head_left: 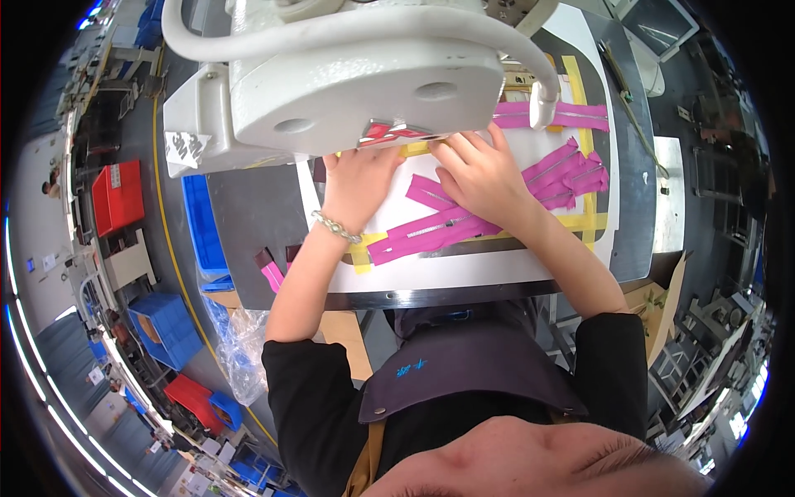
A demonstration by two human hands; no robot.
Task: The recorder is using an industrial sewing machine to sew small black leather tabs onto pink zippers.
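Note:
My left hand [358, 184] reaches under the lower edge of a white machine head [364, 91], which hides its fingertips. A beaded bracelet [335, 225] circles that wrist. My right hand [479, 176] lies palm down at the same edge, its visible fingers stretched and apart; some tips are hidden. Beneath and beside it are magenta zippers with metal teeth. One long zipper [431, 234] runs slantwise below both hands, and several overlapping zippers [571, 176] lie right of my right hand. Another zipper [571, 116] stretches across farther back.
A white sheet [464, 277] with yellow tape strips [590, 149] covers part of the dark tabletop [257, 219]. A pale hose [348, 37] bends over the machine. Dark and pink pieces [269, 269] lie at the left front. A blue bin [203, 224] stands beside the table's left edge.

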